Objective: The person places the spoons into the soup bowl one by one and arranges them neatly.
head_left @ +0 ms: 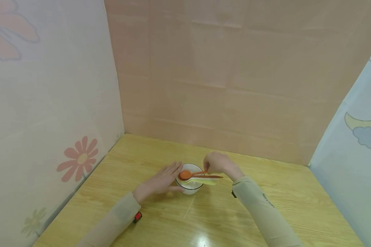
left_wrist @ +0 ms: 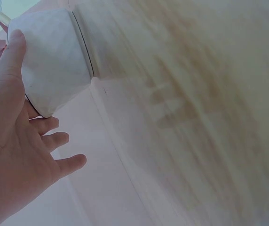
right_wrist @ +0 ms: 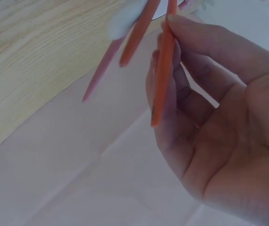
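Note:
A white bowl (head_left: 190,191) with a dark rim stands on the table. My left hand (head_left: 158,179) holds its left side, the thumb toward the front and the fingers along the back; the left wrist view shows the thumb against the bowl's wall (left_wrist: 54,61). With thumb and fingers, my right hand (head_left: 217,163) pinches the handle of an orange spoon (head_left: 184,175), whose head is over the bowl. Other utensils lean in the bowl, a darker orange handle (head_left: 215,177) and a pale yellow one (head_left: 209,181) sticking out to the right. A pink handle (right_wrist: 99,73) also shows in the right wrist view.
The bowl stands on a wood-grain table (head_left: 247,212). A plain peach backdrop (head_left: 235,85) rises behind it. Flower-printed cloth (head_left: 65,85) hangs on the left, and cloth with a moon and cloud (head_left: 358,164) on the right.

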Available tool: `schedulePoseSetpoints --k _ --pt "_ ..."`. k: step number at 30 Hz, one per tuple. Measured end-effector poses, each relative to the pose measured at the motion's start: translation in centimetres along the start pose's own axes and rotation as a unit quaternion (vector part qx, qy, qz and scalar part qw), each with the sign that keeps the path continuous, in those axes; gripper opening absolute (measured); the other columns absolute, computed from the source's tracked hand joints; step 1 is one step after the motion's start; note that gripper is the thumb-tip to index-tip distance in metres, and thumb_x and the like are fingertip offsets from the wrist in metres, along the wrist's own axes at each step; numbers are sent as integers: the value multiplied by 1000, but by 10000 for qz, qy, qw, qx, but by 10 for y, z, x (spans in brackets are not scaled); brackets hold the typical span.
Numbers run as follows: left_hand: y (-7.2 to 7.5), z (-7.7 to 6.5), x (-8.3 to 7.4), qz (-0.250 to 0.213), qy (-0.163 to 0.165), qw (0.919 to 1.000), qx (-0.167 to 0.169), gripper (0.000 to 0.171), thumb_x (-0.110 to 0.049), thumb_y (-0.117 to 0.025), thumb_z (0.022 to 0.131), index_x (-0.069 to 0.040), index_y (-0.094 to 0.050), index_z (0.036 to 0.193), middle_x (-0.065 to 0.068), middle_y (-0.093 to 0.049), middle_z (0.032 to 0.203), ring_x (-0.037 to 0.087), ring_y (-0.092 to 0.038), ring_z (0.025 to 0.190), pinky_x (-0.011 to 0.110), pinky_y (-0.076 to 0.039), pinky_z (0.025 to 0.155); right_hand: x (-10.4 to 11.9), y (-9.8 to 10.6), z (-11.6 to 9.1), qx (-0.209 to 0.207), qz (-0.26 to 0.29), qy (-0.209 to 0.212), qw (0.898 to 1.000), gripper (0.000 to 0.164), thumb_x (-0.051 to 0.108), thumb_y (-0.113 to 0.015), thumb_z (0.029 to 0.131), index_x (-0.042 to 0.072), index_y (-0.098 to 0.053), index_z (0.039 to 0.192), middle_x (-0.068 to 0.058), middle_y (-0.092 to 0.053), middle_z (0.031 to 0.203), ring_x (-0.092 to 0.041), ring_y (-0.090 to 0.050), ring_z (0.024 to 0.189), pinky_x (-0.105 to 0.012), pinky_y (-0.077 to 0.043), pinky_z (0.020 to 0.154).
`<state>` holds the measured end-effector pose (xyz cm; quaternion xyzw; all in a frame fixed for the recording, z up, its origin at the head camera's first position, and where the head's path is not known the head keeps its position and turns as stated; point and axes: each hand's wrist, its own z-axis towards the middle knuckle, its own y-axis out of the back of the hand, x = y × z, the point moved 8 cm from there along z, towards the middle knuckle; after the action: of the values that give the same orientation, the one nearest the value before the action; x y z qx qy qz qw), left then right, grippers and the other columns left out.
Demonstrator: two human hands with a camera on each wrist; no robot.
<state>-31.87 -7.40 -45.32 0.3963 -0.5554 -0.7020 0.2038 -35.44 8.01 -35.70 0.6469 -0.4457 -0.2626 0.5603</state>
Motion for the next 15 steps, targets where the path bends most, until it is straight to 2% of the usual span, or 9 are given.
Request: schedulePoseSetpoints --k 4,11,15 --pt "0 0 -1 -6 -14 10000 -7 95 -57 -59 93 0 -19 157 20 -16 166 40 -17 154 62 -26 119 1 -2 2 -49 -34 43 10000 12 0 -74 80 12 -71 79 3 -68 82 -14 -57 77 -31 -51 67" --pt "0 -1 0 -47 116 9999 49 96 -61 -55 93 -2 -16 158 13 -11 168 36 -14 155 60 -23 121 1 -5 4 -111 -79 141 9998 13 -1 -74 79 12 -71 78 3 -68 81 -14 -57 75 -30 -50 65" --pt "-1 -1 0 -42 112 9999 42 96 -59 -57 93 -1 -17 158 16 -13 167 37 -15 155 60 -24 121 0 -7 5 -129 43 155 9998 15 -2 -74 79 12 -72 78 1 -70 84 -14 -58 76 -32 -52 67"
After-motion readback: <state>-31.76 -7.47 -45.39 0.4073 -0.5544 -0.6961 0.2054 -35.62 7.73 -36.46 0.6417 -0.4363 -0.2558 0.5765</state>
